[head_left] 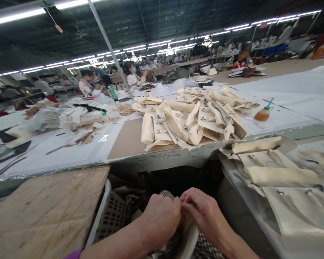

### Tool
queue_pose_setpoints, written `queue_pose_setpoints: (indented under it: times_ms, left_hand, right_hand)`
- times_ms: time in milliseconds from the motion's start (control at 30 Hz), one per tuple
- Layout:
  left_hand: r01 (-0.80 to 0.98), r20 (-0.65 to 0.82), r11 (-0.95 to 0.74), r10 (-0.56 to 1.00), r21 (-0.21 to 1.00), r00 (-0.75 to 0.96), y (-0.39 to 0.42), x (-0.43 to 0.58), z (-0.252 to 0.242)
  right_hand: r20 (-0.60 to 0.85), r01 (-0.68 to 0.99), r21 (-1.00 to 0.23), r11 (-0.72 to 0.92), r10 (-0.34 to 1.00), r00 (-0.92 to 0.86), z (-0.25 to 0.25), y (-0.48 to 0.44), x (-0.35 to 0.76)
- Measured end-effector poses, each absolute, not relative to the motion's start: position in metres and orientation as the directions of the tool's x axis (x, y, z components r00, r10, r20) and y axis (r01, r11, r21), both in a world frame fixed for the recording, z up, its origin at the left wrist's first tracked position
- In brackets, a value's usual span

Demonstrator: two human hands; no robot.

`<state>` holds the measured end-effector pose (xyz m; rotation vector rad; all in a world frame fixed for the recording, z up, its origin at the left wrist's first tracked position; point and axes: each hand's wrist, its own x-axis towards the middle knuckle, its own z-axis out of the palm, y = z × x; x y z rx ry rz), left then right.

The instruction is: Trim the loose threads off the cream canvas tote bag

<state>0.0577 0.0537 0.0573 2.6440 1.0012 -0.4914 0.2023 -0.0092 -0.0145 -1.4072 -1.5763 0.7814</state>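
Observation:
Low in front of me, over a checked cloth [205, 248] on my lap, my left hand [163, 217] and my right hand [205, 210] meet with fingers pinched together. Between them they grip the upper edge of a cream bag piece [191, 235], which hangs down in a curve. My fingers cover the part they pinch. Beyond them, a heap of cream bag pieces [178, 124] with dark-edged strips lies on the worktable [129, 138]. To my right, more cream bag pieces with handle loops [275, 176] overlap on a lower surface.
A worn wooden board [43, 208] lies at left beside a white plastic basket [112, 208]. On the table stand a small bottle of amber liquid [262, 114] with a green nozzle and stacks of pale material [78, 117]. Several people work at the back. A thin pole [110, 48] rises beyond the table.

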Motion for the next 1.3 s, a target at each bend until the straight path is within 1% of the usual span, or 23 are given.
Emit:
queue_pose_setpoints:
  times_ms: [100,200,267,367,467,533,600,633,700,767,800,833,900,1000,1067,1167,1300]
  left_hand:
    - [0.665,-0.338,-0.735,0.597,0.132,0.728,0.055,0.053,0.042]
    - [0.694,-0.297,-0.705,0.638,0.145,0.711,0.055,0.052,0.032]
    - [0.722,-0.313,-0.679,0.662,0.133,0.681,0.055,0.054,0.03]
    - [0.732,-0.357,-0.671,0.66,0.118,0.662,0.055,0.061,0.035]
    - [0.714,-0.359,-0.686,0.638,0.137,0.682,0.058,0.066,0.042]
    - [0.721,-0.347,-0.678,0.647,0.144,0.679,0.059,0.065,0.045]
    - [0.753,-0.344,-0.64,0.679,0.154,0.648,0.06,0.063,0.046]
    - [0.773,-0.346,-0.614,0.698,0.161,0.627,0.06,0.062,0.047]
    - [0.8,-0.35,-0.571,0.723,0.184,0.596,0.06,0.058,0.051]
    - [0.813,-0.352,-0.543,0.734,0.21,0.581,0.059,0.055,0.056]
    - [0.818,-0.353,-0.528,0.738,0.228,0.575,0.059,0.054,0.059]
    - [0.822,-0.354,-0.513,0.742,0.248,0.57,0.058,0.053,0.062]
    - [0.827,-0.339,-0.482,0.756,0.29,0.56,0.057,0.05,0.067]
    - [0.834,-0.303,-0.428,0.79,0.348,0.533,0.053,0.047,0.064]
    - [0.845,-0.304,-0.383,0.809,0.374,0.502,0.049,0.047,0.053]
    - [0.859,-0.326,-0.327,0.824,0.394,0.463,0.046,0.046,0.033]
    - [0.853,-0.297,-0.368,0.823,0.37,0.483,0.049,0.045,0.02]
  right_hand:
    - [0.185,0.399,-0.903,0.16,0.982,0.026,-0.015,-0.008,0.207]
    - [0.196,0.407,-0.896,0.181,0.981,-0.004,-0.013,-0.007,0.21]
    - [0.252,0.447,-0.863,0.235,0.968,-0.023,-0.011,-0.007,0.211]
    - [0.349,0.562,-0.774,0.292,0.937,-0.007,-0.01,-0.012,0.212]
    - [0.34,0.641,-0.73,0.238,0.94,0.038,-0.012,-0.023,0.21]
    - [0.296,0.64,-0.753,0.155,0.948,0.119,-0.017,-0.033,0.205]
    - [0.248,0.573,-0.815,0.084,0.945,0.215,-0.024,-0.043,0.198]
    - [0.21,0.502,-0.863,0.057,0.944,0.255,-0.027,-0.046,0.194]
    - [0.082,0.283,-0.959,0.0,0.957,0.278,-0.031,-0.049,0.187]
    - [-0.078,0.047,-0.995,-0.089,0.976,0.205,-0.028,-0.046,0.187]
    - [-0.134,-0.033,-0.991,-0.131,0.98,0.15,-0.023,-0.043,0.19]
    - [-0.164,-0.078,-0.985,-0.157,0.982,0.097,-0.017,-0.038,0.195]
    - [-0.158,-0.107,-0.982,-0.156,0.987,0.016,-0.002,-0.027,0.209]
    - [-0.105,-0.155,-0.981,-0.114,0.992,-0.066,0.01,-0.012,0.229]
    - [-0.092,-0.142,-0.985,-0.103,0.992,-0.082,0.005,-0.006,0.234]
    - [-0.119,-0.039,-0.992,-0.121,0.991,-0.054,-0.011,-0.003,0.233]
    - [-0.112,0.163,-0.981,-0.106,0.993,-0.026,-0.013,0.0,0.231]
